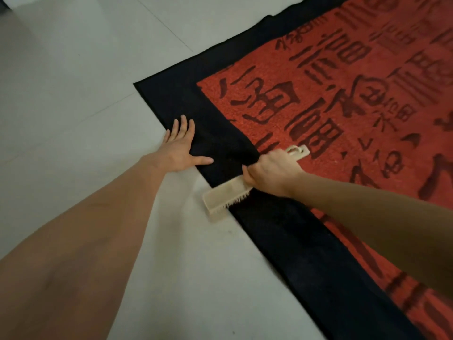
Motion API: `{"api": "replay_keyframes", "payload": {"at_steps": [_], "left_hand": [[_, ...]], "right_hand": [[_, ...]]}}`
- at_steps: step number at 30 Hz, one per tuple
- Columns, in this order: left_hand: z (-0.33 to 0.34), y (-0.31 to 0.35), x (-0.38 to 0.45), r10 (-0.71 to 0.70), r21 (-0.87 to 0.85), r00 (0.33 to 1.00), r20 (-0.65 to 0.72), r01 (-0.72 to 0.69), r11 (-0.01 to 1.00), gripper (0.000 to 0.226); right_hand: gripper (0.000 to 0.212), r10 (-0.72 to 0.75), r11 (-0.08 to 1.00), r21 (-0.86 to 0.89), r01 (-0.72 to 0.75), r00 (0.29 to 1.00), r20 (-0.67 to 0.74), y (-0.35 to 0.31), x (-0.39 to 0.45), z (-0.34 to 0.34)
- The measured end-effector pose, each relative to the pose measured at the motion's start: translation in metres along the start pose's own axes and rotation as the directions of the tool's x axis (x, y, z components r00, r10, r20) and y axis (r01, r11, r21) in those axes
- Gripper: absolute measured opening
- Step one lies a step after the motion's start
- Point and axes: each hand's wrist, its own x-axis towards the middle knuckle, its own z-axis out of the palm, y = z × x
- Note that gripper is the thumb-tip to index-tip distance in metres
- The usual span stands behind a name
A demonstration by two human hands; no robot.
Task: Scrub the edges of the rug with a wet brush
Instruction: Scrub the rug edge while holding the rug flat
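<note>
A red rug (282, 241) with dark characters and a wide black border lies on the pale floor, one corner pointing to the upper left. My right hand (269, 171) grips the handle of a cream scrubbing brush (225, 198). The brush head lies across the rug's left edge, bristles down, half on the border and half over the floor. My left hand (180, 149) presses flat on the same edge further up, fingers spread, partly on the border and partly on the floor.
Pale grey floor tiles (73, 106) spread to the left and below the rug. A dark patch shows at the top left corner of the view.
</note>
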Motion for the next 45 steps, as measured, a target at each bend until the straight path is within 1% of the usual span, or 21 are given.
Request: {"api": "replay_keyframes", "payload": {"at_steps": [2,4,7,10,12,14,17,19,21,23,25,26,30,31,33,35,37,39,41,43,45], "left_hand": [[-0.002,0.000,-0.001,0.011,0.002,1.000,0.023,-0.011,1.000,0.117],[-0.003,0.002,-0.006,-0.005,0.010,0.999,0.034,0.005,1.000,0.117],[-0.008,0.014,-0.012,-0.005,0.033,0.999,-0.048,0.006,0.999,0.110],[0.012,0.037,-0.034,0.182,-0.011,0.958,-0.222,-0.189,0.982,0.091],[0.035,0.049,-0.053,0.214,-0.139,0.965,-0.148,-0.235,0.962,0.082],[0.048,0.048,-0.060,0.170,-0.150,0.984,-0.061,-0.178,0.973,0.081],[0.046,0.046,-0.059,0.165,-0.009,0.986,0.018,-0.165,0.986,0.110],[0.045,0.048,-0.061,0.162,0.040,0.986,0.035,-0.163,0.986,0.131],[0.049,0.053,-0.065,0.132,0.065,0.991,0.014,-0.132,0.989,0.141],[0.048,0.055,-0.063,0.113,0.083,0.994,-0.011,-0.111,0.990,0.143],[0.047,0.056,-0.064,0.110,0.094,0.994,-0.009,-0.109,0.990,0.142],[0.047,0.053,-0.065,0.103,0.093,0.995,-0.014,-0.101,0.991,0.144],[0.041,0.055,-0.066,0.112,0.115,0.993,0.032,-0.115,0.987,0.147],[0.041,0.057,-0.067,0.105,0.119,0.994,0.041,-0.110,0.987,0.147],[0.038,0.059,-0.064,0.097,0.130,0.995,0.038,-0.101,0.986,0.147],[0.036,0.058,-0.060,0.097,0.133,0.995,0.033,-0.100,0.986,0.146],[0.034,0.056,-0.057,0.097,0.137,0.994,0.043,-0.102,0.985,0.145],[0.031,0.057,-0.059,0.074,0.126,0.996,0.052,-0.080,0.989,0.144],[0.029,0.065,-0.063,0.081,0.110,0.996,0.043,-0.085,0.990,0.140],[0.030,0.081,-0.069,0.193,0.037,0.981,0.035,-0.194,0.980,0.127],[0.043,0.101,-0.082,0.294,-0.091,0.955,0.041,-0.290,0.953,0.112]], "right_hand": [[0.052,-0.078,0.992,0.103,0.072,0.995,0.060,-0.011,-0.037,0.003],[0.056,-0.136,0.984,0.129,0.126,0.988,0.074,-0.009,-0.048,-0.001],[0.048,0.018,1.000,0.001,-0.018,1.000,0.009,0.003,-0.017,-0.004],[0.045,0.131,0.991,0.028,-0.131,0.991,-0.010,-0.002,-0.013,0.005],[0.050,0.134,0.991,0.033,-0.133,0.991,0.000,-0.006,-0.021,0.005],[0.049,0.097,0.995,0.024,-0.097,0.995,0.009,-0.006,-0.022,0.000],[0.048,0.076,0.996,0.037,-0.080,0.992,0.098,-0.013,-0.046,-0.006],[0.056,-0.086,0.993,0.096,0.068,0.976,0.198,-0.022,-0.077,-0.009],[0.057,-0.186,0.982,0.074,0.174,0.960,0.210,-0.020,-0.078,-0.020],[0.051,-0.139,0.988,-0.043,0.150,0.973,0.185,-0.013,-0.053,-0.024],[0.048,0.017,1.000,-0.018,-0.016,0.995,0.100,-0.016,-0.049,-0.029],[0.049,0.032,0.999,0.013,-0.033,0.996,0.089,-0.021,-0.060,-0.025],[0.051,-0.151,0.979,0.160,0.123,0.973,0.175,-0.043,-0.142,-0.028],[0.050,-0.111,0.989,0.120,0.088,0.975,0.194,-0.039,-0.142,-0.032],[0.052,0.065,0.998,0.011,-0.067,0.991,0.115,-0.026,-0.122,-0.032],[0.052,0.196,0.980,0.010,-0.198,0.978,0.070,-0.029,-0.114,-0.029],[0.053,0.141,0.989,0.035,-0.144,0.987,0.084,-0.045,-0.134,-0.020],[0.055,0.004,0.993,0.116,-0.025,0.984,0.179,-0.055,-0.158,-0.027],[0.053,-0.058,0.994,0.098,0.038,0.975,0.213,-0.047,-0.162,-0.040],[0.049,0.002,0.998,0.065,-0.013,0.985,0.171,-0.031,-0.146,-0.049],[0.052,0.097,0.994,0.046,-0.099,0.994,0.053,-0.017,-0.123,-0.052]]}}
